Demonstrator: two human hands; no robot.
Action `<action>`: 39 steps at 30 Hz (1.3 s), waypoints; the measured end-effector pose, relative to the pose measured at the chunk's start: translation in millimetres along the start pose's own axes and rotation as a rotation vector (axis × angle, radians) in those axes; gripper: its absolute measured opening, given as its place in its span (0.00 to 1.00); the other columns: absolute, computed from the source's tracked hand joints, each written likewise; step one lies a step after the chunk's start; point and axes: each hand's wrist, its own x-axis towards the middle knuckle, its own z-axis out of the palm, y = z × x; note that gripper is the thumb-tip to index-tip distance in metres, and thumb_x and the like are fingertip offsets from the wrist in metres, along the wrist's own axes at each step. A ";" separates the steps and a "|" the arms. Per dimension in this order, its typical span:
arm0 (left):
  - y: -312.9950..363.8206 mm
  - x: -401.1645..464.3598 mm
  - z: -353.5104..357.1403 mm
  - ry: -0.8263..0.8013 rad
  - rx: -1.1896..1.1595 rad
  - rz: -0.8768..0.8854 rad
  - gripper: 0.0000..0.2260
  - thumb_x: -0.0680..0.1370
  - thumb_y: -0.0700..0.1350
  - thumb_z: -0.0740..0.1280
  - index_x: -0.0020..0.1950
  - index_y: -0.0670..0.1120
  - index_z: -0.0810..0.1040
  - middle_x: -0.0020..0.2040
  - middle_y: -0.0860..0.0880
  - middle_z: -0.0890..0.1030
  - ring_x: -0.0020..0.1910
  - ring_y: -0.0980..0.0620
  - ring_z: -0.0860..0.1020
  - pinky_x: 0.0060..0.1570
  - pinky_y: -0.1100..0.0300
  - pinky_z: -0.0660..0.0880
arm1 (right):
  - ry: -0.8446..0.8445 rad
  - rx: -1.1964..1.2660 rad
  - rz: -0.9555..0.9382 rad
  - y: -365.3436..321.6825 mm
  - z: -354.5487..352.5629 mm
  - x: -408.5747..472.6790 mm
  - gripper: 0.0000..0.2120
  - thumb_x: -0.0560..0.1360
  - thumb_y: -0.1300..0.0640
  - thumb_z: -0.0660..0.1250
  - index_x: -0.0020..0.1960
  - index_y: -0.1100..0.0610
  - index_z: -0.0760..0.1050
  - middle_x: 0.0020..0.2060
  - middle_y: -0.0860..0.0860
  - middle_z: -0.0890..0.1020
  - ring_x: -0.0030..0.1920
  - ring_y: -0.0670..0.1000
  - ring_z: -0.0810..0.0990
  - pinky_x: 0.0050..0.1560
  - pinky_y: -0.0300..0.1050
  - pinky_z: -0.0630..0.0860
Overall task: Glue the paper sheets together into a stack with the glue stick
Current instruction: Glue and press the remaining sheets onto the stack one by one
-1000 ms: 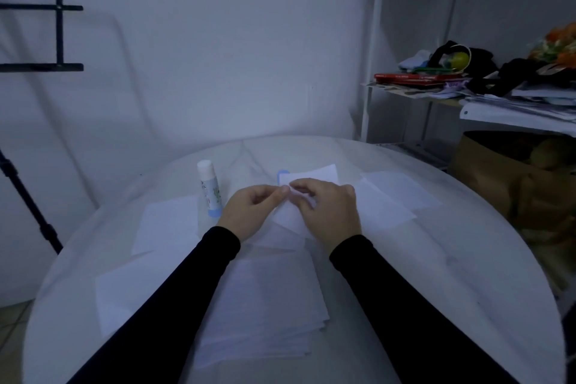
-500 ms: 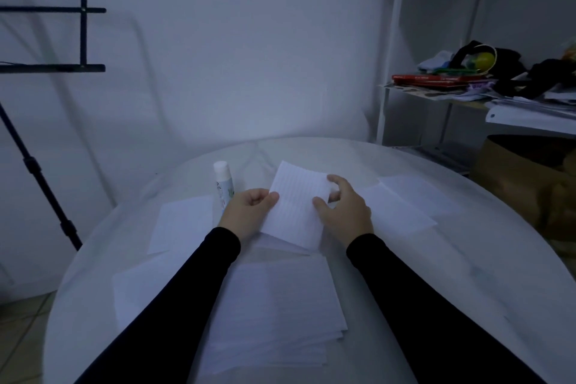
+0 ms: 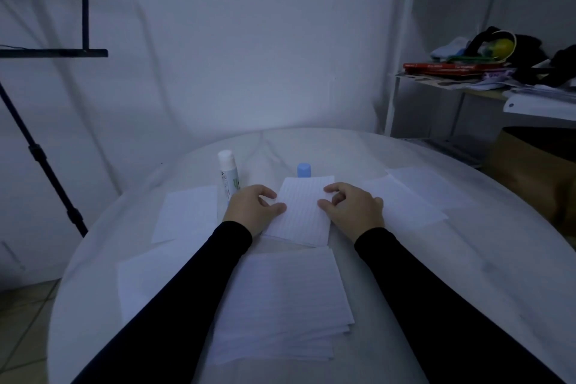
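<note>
long black sleeves (image 3: 193,284) down to both wrists, snug at the cuffs, left hand (image 3: 254,207) and right hand (image 3: 353,209) bare

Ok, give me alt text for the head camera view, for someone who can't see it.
Both hands, the left hand and right hand, hold a small lined sheet by its side edges on a round white table. An upright glue stick and its blue cap stand behind; a paper stack lies nearer.

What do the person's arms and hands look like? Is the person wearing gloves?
No gloves: both the left hand and right hand are bare. Each arm is covered by a long, plain black sleeve, left sleeve and right sleeve, ending at the wrist. No rings, watch or markings show.
</note>
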 end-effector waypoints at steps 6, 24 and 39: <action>0.9 -0.5 4.1 0.020 0.066 0.035 0.08 0.72 0.49 0.73 0.47 0.48 0.80 0.37 0.51 0.78 0.35 0.58 0.74 0.32 0.73 0.64 | 0.021 -0.054 -0.011 0.0 -0.5 -1.5 0.11 0.73 0.45 0.67 0.53 0.46 0.76 0.38 0.42 0.76 0.47 0.47 0.77 0.48 0.46 0.57; 15.0 -13.4 -0.2 -0.102 0.530 0.127 0.24 0.70 0.65 0.68 0.62 0.56 0.77 0.61 0.52 0.75 0.64 0.51 0.69 0.62 0.57 0.67 | -0.327 -0.327 -0.295 -9.2 5.9 4.2 0.20 0.79 0.56 0.54 0.69 0.45 0.68 0.73 0.43 0.65 0.72 0.47 0.62 0.69 0.54 0.57; 13.5 -9.4 17.1 -0.153 0.522 0.264 0.19 0.80 0.56 0.59 0.61 0.45 0.77 0.63 0.47 0.77 0.62 0.46 0.74 0.63 0.53 0.67 | -0.243 -0.472 -0.399 -24.1 4.7 -4.9 0.20 0.78 0.47 0.57 0.69 0.47 0.67 0.72 0.47 0.64 0.71 0.50 0.62 0.65 0.53 0.59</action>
